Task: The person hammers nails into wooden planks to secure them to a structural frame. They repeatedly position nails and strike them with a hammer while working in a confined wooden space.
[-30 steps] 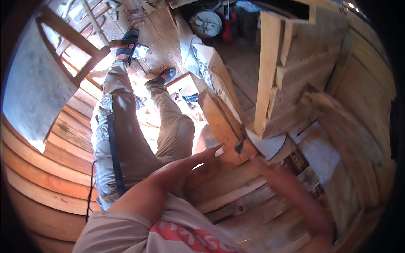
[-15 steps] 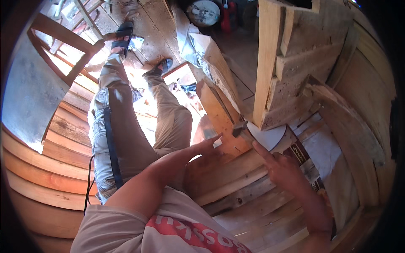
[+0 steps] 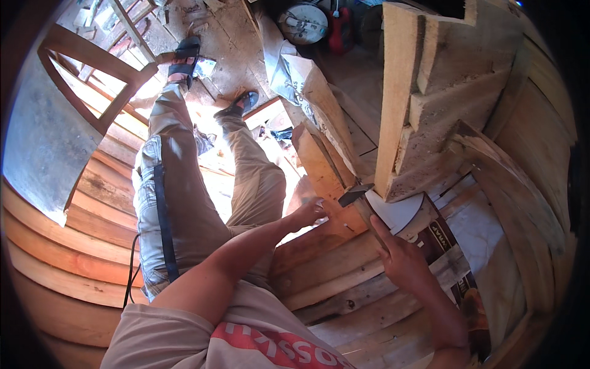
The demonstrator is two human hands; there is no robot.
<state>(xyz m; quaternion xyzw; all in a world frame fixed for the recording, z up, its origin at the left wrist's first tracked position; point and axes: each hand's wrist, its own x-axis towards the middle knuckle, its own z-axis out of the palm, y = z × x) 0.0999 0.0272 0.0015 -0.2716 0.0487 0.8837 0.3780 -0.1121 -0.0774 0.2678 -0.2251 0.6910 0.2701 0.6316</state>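
Observation:
My right hand is wrapped round the wooden handle of a hammer, its index finger laid along the handle. The dark metal head is over an orange-brown wooden board. At the board's left edge is my left hand, fingers curled together. Whatever is in that pinch, if anything, is too small to make out. A small nail sticks out of the board's lower part, between my two hands.
Thick rough timbers rise at the right, with a curved plank beside them. A grey panel leans at the left over stacked planks. A torn white sack hangs beyond the board. Wood scraps litter the far floor.
My left fingers, stretched out before, have curled in. The hammer head has turned slightly over the board, and my right hand sits a little lower. The whole view has shifted slightly.

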